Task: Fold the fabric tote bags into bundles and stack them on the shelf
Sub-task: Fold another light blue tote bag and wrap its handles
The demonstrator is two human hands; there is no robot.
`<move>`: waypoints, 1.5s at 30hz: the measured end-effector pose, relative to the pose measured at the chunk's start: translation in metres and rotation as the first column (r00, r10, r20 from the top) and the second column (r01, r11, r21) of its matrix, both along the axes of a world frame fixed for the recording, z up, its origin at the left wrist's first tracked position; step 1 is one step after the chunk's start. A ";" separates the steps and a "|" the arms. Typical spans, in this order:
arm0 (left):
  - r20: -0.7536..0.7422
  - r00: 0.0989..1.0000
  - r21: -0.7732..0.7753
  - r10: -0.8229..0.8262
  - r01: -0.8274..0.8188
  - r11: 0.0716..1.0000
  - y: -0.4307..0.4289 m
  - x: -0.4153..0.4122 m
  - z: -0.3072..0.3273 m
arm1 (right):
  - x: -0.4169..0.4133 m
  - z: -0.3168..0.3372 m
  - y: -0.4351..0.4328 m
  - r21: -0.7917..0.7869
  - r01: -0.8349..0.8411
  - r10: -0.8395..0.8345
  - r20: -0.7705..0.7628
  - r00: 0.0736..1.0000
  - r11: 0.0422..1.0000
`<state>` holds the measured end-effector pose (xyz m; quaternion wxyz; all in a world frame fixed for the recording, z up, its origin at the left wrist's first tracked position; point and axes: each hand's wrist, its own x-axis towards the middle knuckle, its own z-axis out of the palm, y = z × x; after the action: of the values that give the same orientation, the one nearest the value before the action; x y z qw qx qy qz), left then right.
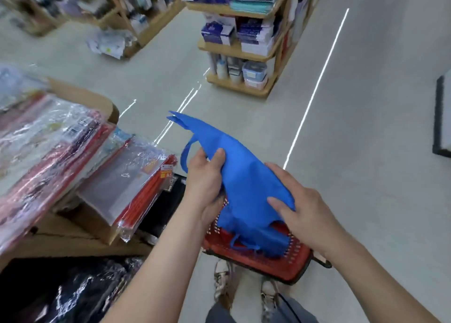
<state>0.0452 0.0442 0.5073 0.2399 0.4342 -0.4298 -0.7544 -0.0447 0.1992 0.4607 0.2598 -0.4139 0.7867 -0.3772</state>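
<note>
A blue fabric tote bag [234, 166] is held up in the middle of the view, its far end pointing away and one handle loop hanging down on the left. My left hand [207, 183] grips its left edge, thumb on top of the cloth. My right hand [300, 203] pinches the bag's near right corner, thumb on the cloth. Below the bag, more blue fabric [258, 239] lies in a red plastic basket [288, 264] on the floor.
A wooden shelf [97, 227] at the left holds plastic-wrapped folders [127, 183] and dark packed items [73, 296] lower down. Another wooden shelving unit [244, 52] with stationery stands ahead across the pale floor. My shoes [224, 281] are right beside the basket.
</note>
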 end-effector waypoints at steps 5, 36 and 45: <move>0.013 0.957 -0.230 -0.291 0.286 0.930 0.023 0.054 0.014 | 0.001 0.024 -0.027 -0.237 0.345 -0.213 0.447 0.869 0.908; 0.741 0.469 -0.445 0.481 -0.193 0.874 0.302 0.684 0.098 | 0.411 0.195 -0.086 -0.227 -0.894 0.916 -0.011 0.400 0.387; 0.341 0.033 -0.691 0.939 -0.669 0.275 0.361 0.764 0.111 | 0.559 0.230 -0.109 0.108 -0.973 0.941 0.252 0.225 0.203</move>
<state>0.8091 0.4052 0.6183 0.5108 0.8021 -0.2738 -0.1443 0.5144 0.0902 0.6908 0.5360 -0.7509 0.3810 -0.0616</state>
